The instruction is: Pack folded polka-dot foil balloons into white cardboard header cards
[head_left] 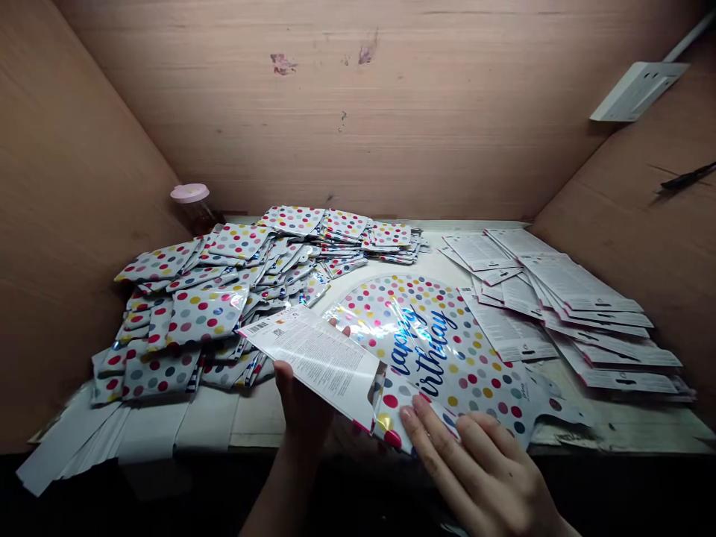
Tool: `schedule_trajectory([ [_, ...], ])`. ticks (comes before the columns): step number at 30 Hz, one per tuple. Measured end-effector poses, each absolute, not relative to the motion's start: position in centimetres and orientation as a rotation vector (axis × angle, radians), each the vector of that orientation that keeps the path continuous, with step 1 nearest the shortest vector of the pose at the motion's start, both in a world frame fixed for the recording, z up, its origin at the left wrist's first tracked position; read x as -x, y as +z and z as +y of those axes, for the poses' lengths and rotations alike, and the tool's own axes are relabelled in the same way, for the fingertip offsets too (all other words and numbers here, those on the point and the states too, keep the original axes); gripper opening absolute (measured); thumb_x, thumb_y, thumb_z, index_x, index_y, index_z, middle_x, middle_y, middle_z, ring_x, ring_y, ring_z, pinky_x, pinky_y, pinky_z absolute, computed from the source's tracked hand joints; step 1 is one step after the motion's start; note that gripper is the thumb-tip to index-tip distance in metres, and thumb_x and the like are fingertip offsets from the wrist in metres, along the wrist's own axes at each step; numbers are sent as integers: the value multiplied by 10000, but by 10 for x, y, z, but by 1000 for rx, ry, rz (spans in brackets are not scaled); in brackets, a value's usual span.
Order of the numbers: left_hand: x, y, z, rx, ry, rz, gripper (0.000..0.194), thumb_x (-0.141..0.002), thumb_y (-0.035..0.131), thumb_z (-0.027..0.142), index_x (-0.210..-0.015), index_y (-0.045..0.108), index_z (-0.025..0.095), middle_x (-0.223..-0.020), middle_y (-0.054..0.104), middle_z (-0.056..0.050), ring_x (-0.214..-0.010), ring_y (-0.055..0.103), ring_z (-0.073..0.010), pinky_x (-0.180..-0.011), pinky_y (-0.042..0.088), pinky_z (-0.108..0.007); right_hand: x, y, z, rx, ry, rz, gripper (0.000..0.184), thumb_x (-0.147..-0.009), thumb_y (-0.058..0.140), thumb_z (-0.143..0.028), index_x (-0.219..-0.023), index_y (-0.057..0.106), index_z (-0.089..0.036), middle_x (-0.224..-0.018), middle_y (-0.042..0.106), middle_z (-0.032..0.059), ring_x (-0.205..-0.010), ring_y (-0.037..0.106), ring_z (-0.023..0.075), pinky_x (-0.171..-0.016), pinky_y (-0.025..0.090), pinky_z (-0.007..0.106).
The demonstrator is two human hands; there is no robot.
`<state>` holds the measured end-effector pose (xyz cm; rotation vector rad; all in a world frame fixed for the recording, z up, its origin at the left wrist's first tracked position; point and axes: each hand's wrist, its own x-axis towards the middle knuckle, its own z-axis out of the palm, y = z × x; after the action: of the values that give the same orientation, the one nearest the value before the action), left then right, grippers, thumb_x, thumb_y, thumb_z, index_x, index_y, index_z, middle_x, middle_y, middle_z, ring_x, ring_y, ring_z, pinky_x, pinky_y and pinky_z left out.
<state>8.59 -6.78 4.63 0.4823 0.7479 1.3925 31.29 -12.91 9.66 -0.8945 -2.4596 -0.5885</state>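
A white printed card sleeve (321, 365) is tilted in my left hand (302, 406), whose thumb and fingers close around its long edges. At the sleeve's near right end, a folded polka-dot foil balloon (394, 414) sits partly inside the opening. My right hand (475, 462) has its fingers pressed on the part of that folded balloon sticking out; its thumb is hidden. Behind both hands a flat foil balloon (464, 343) with blue "happy birthday" lettering lies on the table.
Several folded polka-dot balloons (209, 313) are heaped at the left and back. White slips (151, 429) lie at the front left edge. Stacks of printed card sleeves (582, 291) lie at right. A pink-lidded cup (190, 195) stands at back left. Wooden walls enclose the table; a power socket (641, 91) hangs upper right.
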Motion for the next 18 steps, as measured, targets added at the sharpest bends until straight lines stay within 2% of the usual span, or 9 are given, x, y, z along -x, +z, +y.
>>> schedule_trajectory([
  [3,-87,47,-69,-467,1460,739,867,-746,301,847,-1397,468,299,-1275,628,-97,-1286,472,-372,-1010,414,-543,-312,102,-135,967,-609,-2379,402,-929,429,-109,-1274,620,-188,-1221,662,83,-662,631,184,-670,458,357],
  [6,-88,50,-69,-431,1491,735,855,-756,286,839,-1410,445,312,-1276,629,-87,-1255,505,-362,-993,440,-537,-307,93,-136,1003,-488,-2344,417,-932,434,-114,-1313,586,-186,-1185,682,89,-674,665,202,-680,503,370],
  [8,-89,52,-70,-409,1476,731,919,-728,247,871,-1409,451,289,-1271,631,-99,-1238,517,-373,-979,454,-540,-302,81,-136,928,-349,-2305,433,-937,403,-104,-1340,555,-152,-1101,720,100,-793,707,240,-787,545,403],
  [11,-92,55,-71,-387,1464,703,991,-706,208,899,-1406,456,242,-1265,631,-121,-1245,508,-390,-976,454,-542,-294,63,-138,783,-213,-2237,444,-939,376,-89,-1358,523,-106,-1037,740,100,-1007,690,261,-954,531,422],
  [18,-96,53,-73,-418,1456,628,981,-711,207,896,-1426,421,259,-1284,623,-117,-1236,509,-404,-968,456,-556,-286,53,-143,736,-152,-2251,429,-908,397,-54,-1309,548,-58,-1104,709,140,-1133,622,287,-945,553,417],
])
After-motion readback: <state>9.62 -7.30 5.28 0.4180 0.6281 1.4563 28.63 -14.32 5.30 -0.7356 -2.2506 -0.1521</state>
